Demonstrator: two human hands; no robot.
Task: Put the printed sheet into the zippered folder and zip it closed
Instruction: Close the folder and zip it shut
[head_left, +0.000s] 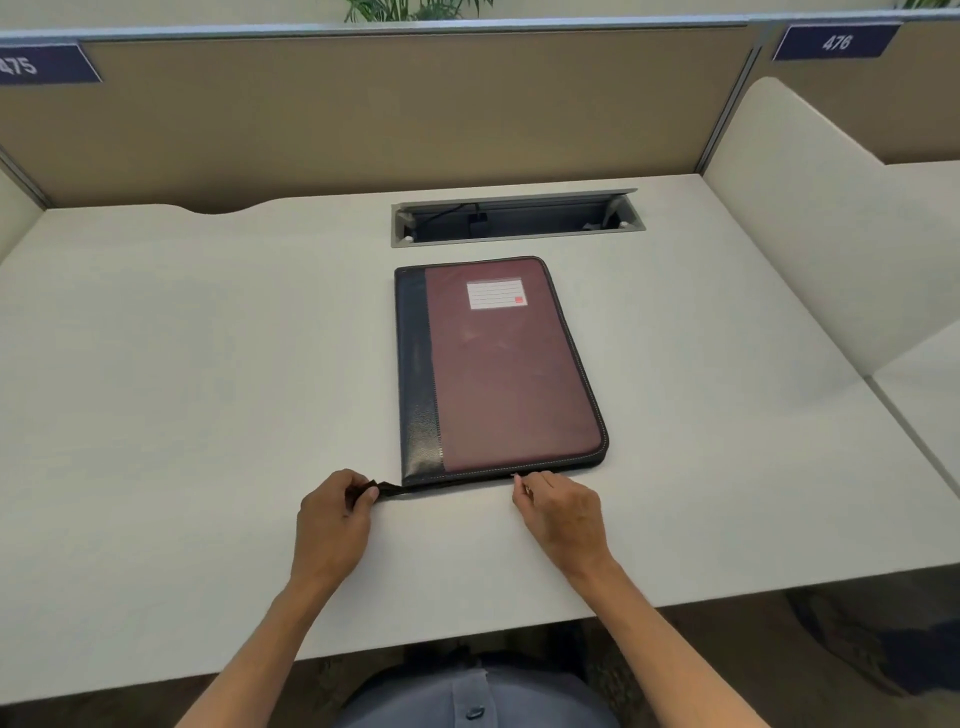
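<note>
Zippered folder (498, 369), maroon with a dark spine strip and a white label near its top, lies flat and shut on a pale desk (208, 364), in the middle and just in front of a cable slot (517, 217). No printed sheet shows anywhere on the desk, so it is probably already inside.

At the folder's near edge, the left hand (332, 519) pinches a dark fabric tab (387, 489) that sticks out from the near left corner, fingers closed tightly on it. The right hand (563, 512) sits at the middle of that same edge, fingertips drawn narrowly together around what seems to be the zipper pull (517, 477); it is too small to be sure.

The step in hand looks like the zipping itself, with the track along the near edge partly run. The next move calls for sliding the pull towards the left corner while the left hand keeps the tab taut, so the teeth meet without snagging.
</note>
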